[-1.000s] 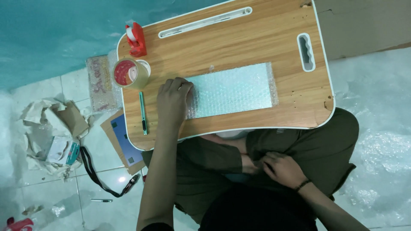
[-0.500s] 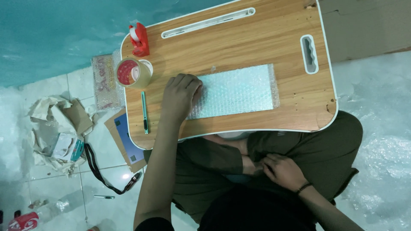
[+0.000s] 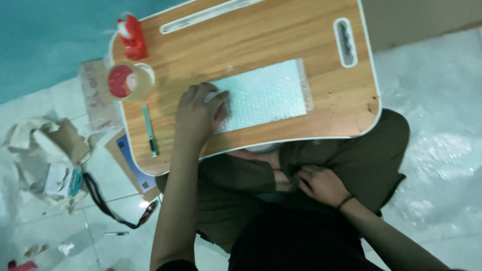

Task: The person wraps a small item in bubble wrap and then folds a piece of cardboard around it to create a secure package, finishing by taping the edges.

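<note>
My left hand [image 3: 197, 116] rests palm down on the left end of a sheet of bubble wrap [image 3: 266, 95] that lies flat on a wooden lap table [image 3: 241, 45]. Its fingers are spread over the sheet's edge and hold nothing. My right hand [image 3: 321, 184] sits low in my lap below the table's front edge, fingers curled against the dark trousers; whether it holds anything is hidden. A green pen [image 3: 149, 129] lies on the table just left of my left hand.
A roll of clear tape with a red core [image 3: 125, 81] and a red tape dispenser [image 3: 133, 36] stand at the table's left end. Crumpled paper and cardboard [image 3: 47, 150], a black strap [image 3: 108, 206] and a blue-and-brown flat box [image 3: 128, 158] lie on the tiled floor at left.
The view has shifted slightly, so the table sits further right. My left hand stays on the bubble wrap's left end; my right hand remains in my lap.
</note>
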